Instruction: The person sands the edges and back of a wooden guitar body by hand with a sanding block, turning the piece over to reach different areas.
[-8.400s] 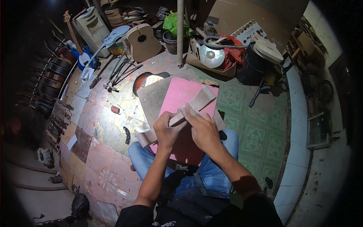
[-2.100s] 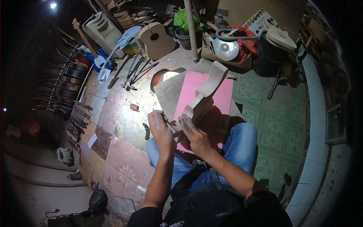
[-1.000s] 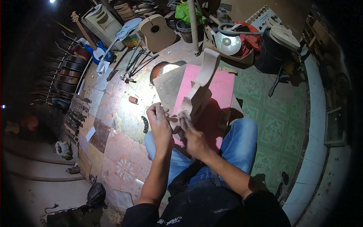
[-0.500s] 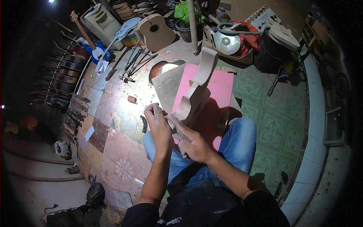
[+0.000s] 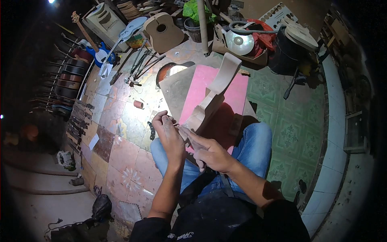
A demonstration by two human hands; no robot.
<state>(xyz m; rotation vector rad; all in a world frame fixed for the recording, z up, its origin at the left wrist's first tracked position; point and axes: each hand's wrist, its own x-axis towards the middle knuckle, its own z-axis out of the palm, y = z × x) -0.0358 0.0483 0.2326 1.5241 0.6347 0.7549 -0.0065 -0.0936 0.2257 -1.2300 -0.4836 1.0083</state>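
Observation:
A pale, shaped wooden piece (image 5: 221,74) slants up and away over the pink board (image 5: 193,88), which lies on a grey board (image 5: 173,97) between my jeaned legs. My left hand (image 5: 171,141) has its fingers curled at the near end of the piece, gripping it. My right hand (image 5: 211,153) lies against that same end, forefinger stretched along the wood and other fingers curled; whatever they may hold is hidden. A small red-brown cylinder (image 5: 138,105) and a black curved part (image 5: 151,130) lie on the tiles to my left.
A sunburst guitar body (image 5: 163,74) lies behind the boards. Racked guitars (image 5: 66,84) and several dark necks (image 5: 78,125) line the left. Pliers and metal tools (image 5: 135,80), an unfinished acoustic guitar (image 5: 165,36), a cardboard box (image 5: 260,60) and a black bucket (image 5: 282,56) stand beyond, with a post (image 5: 201,28).
Since the oldest frame the wooden piece has swung up more steeply and both hands have shifted to its near end. In the last half second my right hand has moved slightly rightward.

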